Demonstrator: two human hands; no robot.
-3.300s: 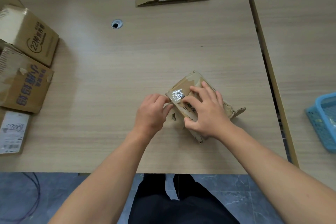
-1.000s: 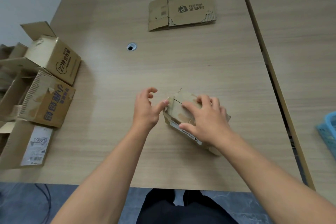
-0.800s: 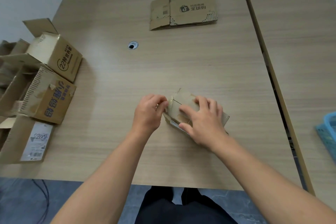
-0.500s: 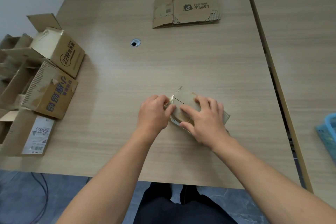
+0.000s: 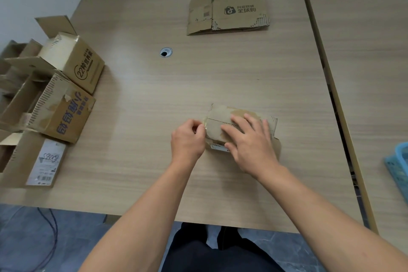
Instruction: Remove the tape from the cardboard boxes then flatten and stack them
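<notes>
Left hand (image 5: 187,139): thumb and curled fingers are closed together in a pinch on the tape (image 5: 205,122), a glossy strip at the left end of the small box (image 5: 217,127). How much of the strip is free cannot be told at this size. Right hand (image 5: 251,141): fingers spread and nearly straight, lying flat on the top of the small box and pressing it down, with nothing gripped. The small box lies low on the table (image 5: 220,73), near the front edge and right of centre, with a ragged flap showing at its right end. One flattened box (image 5: 229,14) lies at the far side of the table, well apart from the work. Three open boxes (image 5: 64,112) stand in a row along the left edge and look unprocessed. A blue basket (image 5: 397,161) sits on the second table (image 5: 364,51) at the right. Assessment: the step in hand is tape removal on the small box, and the task overall is at an early stage, with one box flat and four to go. The next move calls for a steady pull of the strip to the left, low along the cardboard, while the right hand bears down so the box does not slide or lift. Risk: the strip may tear short or strip the paper face.
</notes>
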